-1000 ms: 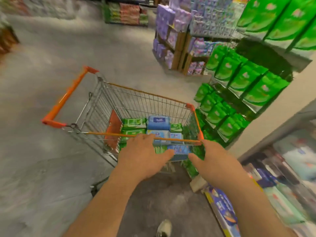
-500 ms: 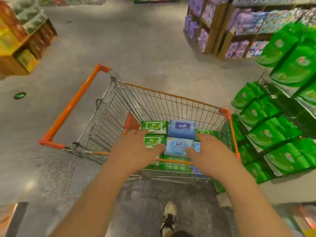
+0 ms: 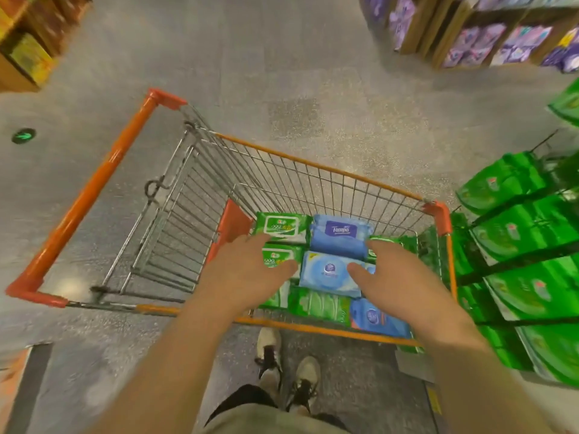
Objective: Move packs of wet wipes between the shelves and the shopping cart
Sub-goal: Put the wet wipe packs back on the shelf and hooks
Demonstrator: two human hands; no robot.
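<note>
Both forearms extended forward and down over near rim of shopping cart. Left hand palm-down, fingers straight and slightly spread, poised over green wipes packs at left of pile; contact not certain. Right hand palm-down, fingers extended, thumb pointing inward toward light blue round-lid pack; contact not certain. Neither grip closed on anything; both spread.

Wet wipes packs lying flat in right end of cart basket, packed side by side: two green at left, blue Tempo pack centre rear, light blue pack just in front of it, green patterned pack and darker blue pack nearest the rim. Left end of basket bare wire. Orange handle at far left.

Grey speckled floor. Green bagged goods on shelf rack just right of cart. Purple packs on wooden shelving, upper right. Green arrow marker on floor, left. Two pale shoes below cart.

Legible: "Tempo" on blue pack; "999" on both green packs. Other print too blurred.
</note>
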